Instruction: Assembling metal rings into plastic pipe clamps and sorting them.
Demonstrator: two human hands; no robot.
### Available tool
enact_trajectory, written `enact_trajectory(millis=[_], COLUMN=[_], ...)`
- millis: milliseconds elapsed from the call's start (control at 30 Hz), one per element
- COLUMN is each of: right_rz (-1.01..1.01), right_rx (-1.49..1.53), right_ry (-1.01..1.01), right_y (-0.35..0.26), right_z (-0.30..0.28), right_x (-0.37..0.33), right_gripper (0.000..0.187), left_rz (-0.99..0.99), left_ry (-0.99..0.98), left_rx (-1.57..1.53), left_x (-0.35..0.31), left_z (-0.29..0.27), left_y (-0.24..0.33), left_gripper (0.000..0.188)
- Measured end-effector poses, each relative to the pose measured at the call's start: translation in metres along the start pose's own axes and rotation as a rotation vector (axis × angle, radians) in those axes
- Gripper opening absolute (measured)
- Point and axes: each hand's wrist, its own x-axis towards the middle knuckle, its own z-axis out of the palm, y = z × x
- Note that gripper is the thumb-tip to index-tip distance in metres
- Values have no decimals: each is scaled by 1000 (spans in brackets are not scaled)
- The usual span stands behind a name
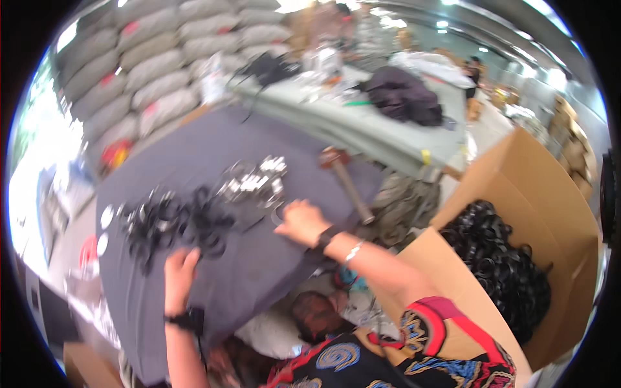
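Note:
A pile of black rings [184,216], some with shiny parts, lies on the left half of the grey cloth-covered table. Just in front of it is my left hand [179,275], fingers curled in and thumb up; blur hides what they may hold. Shiny silver metal rings [255,181] are heaped further back, near the middle. To the right of these, my right hand [301,222] is closed, with the thin rim of a metal ring [278,213] showing at its fingertips.
A hammer [349,184] with a brown head lies at the table's right side. An open cardboard box [550,213] at my right holds many glossy black rings [498,265]. Behind stands a pale table [394,132] with dark cloth [404,94]. Stacked sacks [155,64] line the back left.

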Motion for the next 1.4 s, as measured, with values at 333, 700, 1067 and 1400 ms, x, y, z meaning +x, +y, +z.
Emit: enact_trajectory(millis=[333,700,1067,1400], right_rz=[217,-613,-903,-408], right_rx=[-86,278,379,982], right_ry=[202,300,354,-107], right_y=[-11,-33,-78,-98], right_z=[42,-31,-47,-38], right_x=[21,-60,-87,-74], right_gripper=[44,81,89,110], left_rz=[-245,-285,-326,-369], left_ry=[106,261,194,175], left_rx=[-475,-619,-640,-655], left_x=[-130,-191,-202,-195], left_z=[3,46,44,40], left_y=[24,-44,-56,-57], left_gripper=[23,5,18,16])
